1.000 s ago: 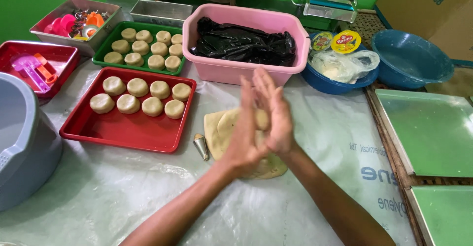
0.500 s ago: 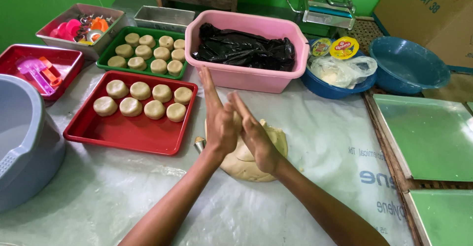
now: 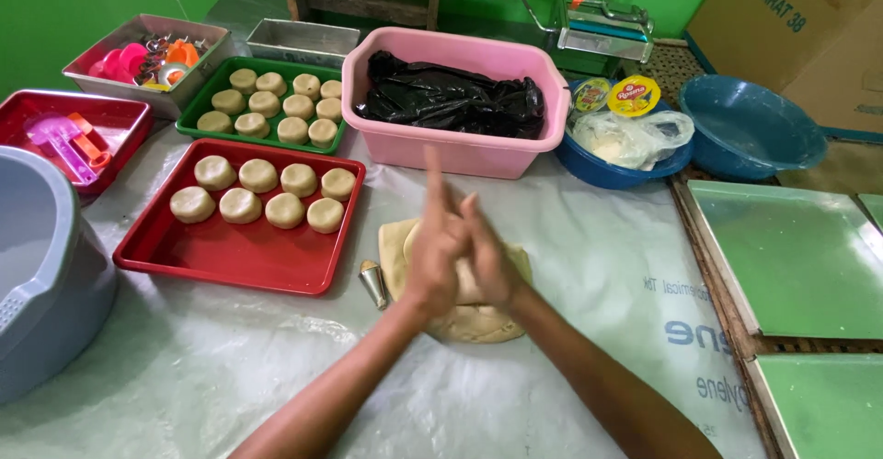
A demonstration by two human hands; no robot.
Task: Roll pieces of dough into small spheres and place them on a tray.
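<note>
My left hand point(image 3: 434, 252) and my right hand point(image 3: 489, 258) are pressed palm to palm, fingers pointing away from me, with a small piece of pale dough between them. They hover just above a flat slab of dough point(image 3: 478, 323) lying on the plastic-covered table. A small metal cone point(image 3: 372, 282) lies just left of the slab. To the left, a red tray point(image 3: 221, 270) holds several round dough discs point(image 3: 258, 176) in two rows. Behind it a green tray point(image 3: 198, 128) holds more discs.
A pink tub point(image 3: 460, 151) with a black plastic bag point(image 3: 451, 100) stands behind my hands. Two blue bowls point(image 3: 750, 128) are at the back right, green boards point(image 3: 791, 257) at right, a grey tub point(image 3: 46, 275) at left, boxes of coloured cutters point(image 3: 138, 59) at the back left.
My hands have kept sliding against each other, palms together, and dropped a little lower toward the dough slab. The view has shifted slightly. Nothing else has moved.
</note>
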